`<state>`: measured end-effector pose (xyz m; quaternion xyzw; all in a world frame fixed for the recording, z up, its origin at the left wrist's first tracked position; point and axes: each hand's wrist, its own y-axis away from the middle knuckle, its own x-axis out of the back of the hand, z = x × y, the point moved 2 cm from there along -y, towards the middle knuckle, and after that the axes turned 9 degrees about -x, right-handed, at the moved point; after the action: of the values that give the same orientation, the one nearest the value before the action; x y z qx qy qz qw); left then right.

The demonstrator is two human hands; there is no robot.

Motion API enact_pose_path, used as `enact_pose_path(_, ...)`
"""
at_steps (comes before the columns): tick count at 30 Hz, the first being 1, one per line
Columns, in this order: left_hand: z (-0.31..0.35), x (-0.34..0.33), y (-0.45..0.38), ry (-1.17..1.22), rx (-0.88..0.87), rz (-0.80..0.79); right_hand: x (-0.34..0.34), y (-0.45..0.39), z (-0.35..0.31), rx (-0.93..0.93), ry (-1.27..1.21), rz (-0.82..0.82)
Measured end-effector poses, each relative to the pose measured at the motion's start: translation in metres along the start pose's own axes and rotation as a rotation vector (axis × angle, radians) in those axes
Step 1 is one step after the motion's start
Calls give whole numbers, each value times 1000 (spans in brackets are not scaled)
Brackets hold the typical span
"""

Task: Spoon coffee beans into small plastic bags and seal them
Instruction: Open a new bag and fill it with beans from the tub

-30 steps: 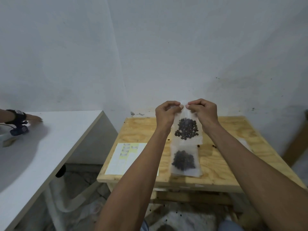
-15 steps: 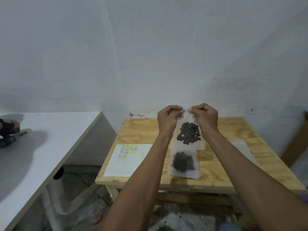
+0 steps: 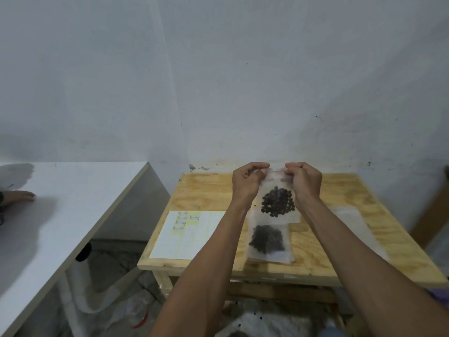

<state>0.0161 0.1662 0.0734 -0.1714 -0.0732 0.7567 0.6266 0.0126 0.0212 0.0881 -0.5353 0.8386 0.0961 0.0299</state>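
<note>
A small plastic bag of coffee beans is held upright at centre frame, long axis vertical, mouth upward.

Its top edge is pinched by the curled fingers of the left hand and right hand; below it, a second filled bag is seen flat on the wooden table.

Translucent plastic bag, plywood table

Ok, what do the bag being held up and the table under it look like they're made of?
The bag looks like thin, clear, slightly frosted plastic film: the dark beans show through it, and it creases where the left hand and right hand pinch its top. The table appears to be unfinished plywood: pale, with swirling grain and a matte surface.
</note>
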Motion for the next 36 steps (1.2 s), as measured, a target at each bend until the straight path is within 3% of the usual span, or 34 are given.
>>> enact_pose_path(6,-9,2,0,-75,-24,-55,-1,-3,5,45,150,29)
enact_pose_path(11,-27,16,1,-348,-21,-158,9,-10,18,21,498,-73)
enact_pose_path(17,-57,33,26,-584,46,-183,19,-1,59,-40,743,-149)
enact_pose_path(23,-65,38,33,-764,15,-216,23,5,70,4,963,-109)
enact_pose_path(32,-58,18,27,-942,-155,-207,28,2,57,43,950,-70)
enact_pose_path(36,-43,-23,29,-934,-285,-228,55,-15,31,68,918,69)
